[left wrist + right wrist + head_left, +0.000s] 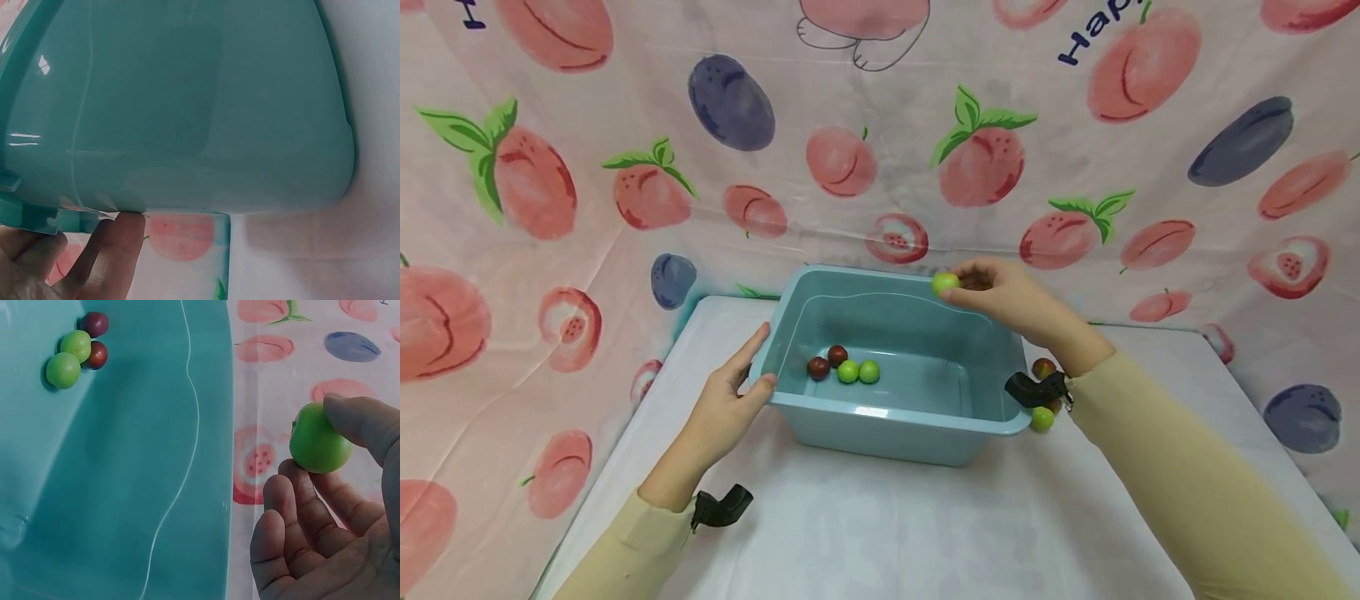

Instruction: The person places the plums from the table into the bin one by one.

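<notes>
My right hand (pixel 1011 304) pinches a green plum (pixel 320 439) between thumb and fingertips, over the far rim of a blue-green plastic basin (pixel 880 409). In the right wrist view the other fingers are loosely bent below the fruit. My left hand (pixel 722 408) rests against the basin's left end, its fingers (pixel 119 250) fairly straight and touching it just under the rim, with the thumb at the near corner. Inside the basin, toward the left, two dark red plums (pixel 818 368) lie beside two green plums (pixel 847 372).
Right of the basin, a green fruit (pixel 1042 419) and reddish fruits (pixel 1043 367) lie on the white table (pixel 880 525), partly hidden by the black wrist mount (pixel 1037 389). A fruit-printed cloth (pixel 850 100) hangs directly behind the basin.
</notes>
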`<state>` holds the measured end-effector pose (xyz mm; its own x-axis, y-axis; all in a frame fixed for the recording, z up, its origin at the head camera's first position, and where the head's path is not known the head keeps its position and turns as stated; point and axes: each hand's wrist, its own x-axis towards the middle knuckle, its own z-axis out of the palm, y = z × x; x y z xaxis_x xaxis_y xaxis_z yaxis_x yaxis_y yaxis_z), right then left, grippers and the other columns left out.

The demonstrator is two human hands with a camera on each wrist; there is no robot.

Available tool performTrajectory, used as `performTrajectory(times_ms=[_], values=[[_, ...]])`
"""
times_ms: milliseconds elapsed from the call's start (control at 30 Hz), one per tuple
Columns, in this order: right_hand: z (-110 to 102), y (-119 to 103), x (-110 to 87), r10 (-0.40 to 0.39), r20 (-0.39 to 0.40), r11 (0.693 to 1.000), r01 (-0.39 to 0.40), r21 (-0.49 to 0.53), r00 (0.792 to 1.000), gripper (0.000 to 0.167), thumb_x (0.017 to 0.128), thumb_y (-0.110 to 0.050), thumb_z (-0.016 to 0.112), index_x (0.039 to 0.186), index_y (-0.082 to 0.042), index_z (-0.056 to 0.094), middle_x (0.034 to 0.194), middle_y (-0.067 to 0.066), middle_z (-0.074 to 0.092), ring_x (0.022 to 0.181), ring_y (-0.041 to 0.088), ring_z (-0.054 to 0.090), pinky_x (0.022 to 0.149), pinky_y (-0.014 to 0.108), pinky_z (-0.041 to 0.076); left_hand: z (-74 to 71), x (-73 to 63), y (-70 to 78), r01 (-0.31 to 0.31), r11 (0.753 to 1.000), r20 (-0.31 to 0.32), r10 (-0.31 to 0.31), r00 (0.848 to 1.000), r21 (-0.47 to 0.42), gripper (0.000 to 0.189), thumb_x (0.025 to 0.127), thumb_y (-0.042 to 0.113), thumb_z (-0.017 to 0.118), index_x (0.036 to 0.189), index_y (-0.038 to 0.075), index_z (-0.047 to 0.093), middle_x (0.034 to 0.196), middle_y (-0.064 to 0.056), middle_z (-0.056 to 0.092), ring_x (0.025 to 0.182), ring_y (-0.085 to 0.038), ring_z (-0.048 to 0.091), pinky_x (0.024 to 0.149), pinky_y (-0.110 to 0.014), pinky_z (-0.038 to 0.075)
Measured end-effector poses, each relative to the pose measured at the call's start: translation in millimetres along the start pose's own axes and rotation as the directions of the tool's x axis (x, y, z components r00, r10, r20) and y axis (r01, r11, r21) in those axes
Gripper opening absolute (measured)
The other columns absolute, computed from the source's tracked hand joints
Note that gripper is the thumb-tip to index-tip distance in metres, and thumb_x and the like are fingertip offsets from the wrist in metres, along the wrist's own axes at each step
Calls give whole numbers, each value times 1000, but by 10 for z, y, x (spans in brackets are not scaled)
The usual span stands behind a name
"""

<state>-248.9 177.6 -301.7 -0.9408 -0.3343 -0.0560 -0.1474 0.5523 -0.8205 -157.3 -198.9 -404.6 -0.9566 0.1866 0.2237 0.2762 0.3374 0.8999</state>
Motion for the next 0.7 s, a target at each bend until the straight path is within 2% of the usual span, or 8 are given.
performTrajectory(times_ms=[167, 433, 567, 700], values=[[99, -51, 92, -20, 25, 1000, 20, -1, 999, 43, 85, -42, 73, 118, -15, 62, 110, 5, 62, 102, 21, 57, 90, 42, 48, 3, 3, 2, 2, 1000, -1, -2, 1000, 2, 64, 98, 18, 52, 151, 41, 26, 156, 5, 25, 140, -31, 25, 92, -50, 45], [305, -83, 280, -18, 126, 1000, 21, -17, 992, 36, 89, -32, 71, 115, -9, 61, 109, 9, 61, 102, 26, 56, 86, 41, 48, 3, 3, 16, 4, 1000, 1, -4, 1000, -6, 64, 97, 18, 53, 153, 36, 26, 156, 5, 24, 140, -34, 24, 92, -50, 45], [394, -65, 361, 12, 170, 998, -2, -56, 985, 34, 89, -28, 71, 113, -8, 61, 108, 9, 62, 101, 26, 57, 86, 39, 48, 6, 3, 20, 5, 1000, 3, -5, 1000, -8, 64, 97, 18, 53, 154, 30, 26, 156, 4, 24, 140, -33, 25, 91, -50, 46], [487, -24, 435, 63, 216, 993, -39, -112, 974, 36, 88, -29, 72, 113, -7, 60, 107, 8, 63, 100, 23, 56, 90, 39, 47, 2, 0, 23, 9, 1000, 1, -9, 1000, -9, 64, 97, 17, 52, 153, 34, 26, 156, 3, 25, 140, -32, 26, 91, -49, 46]])
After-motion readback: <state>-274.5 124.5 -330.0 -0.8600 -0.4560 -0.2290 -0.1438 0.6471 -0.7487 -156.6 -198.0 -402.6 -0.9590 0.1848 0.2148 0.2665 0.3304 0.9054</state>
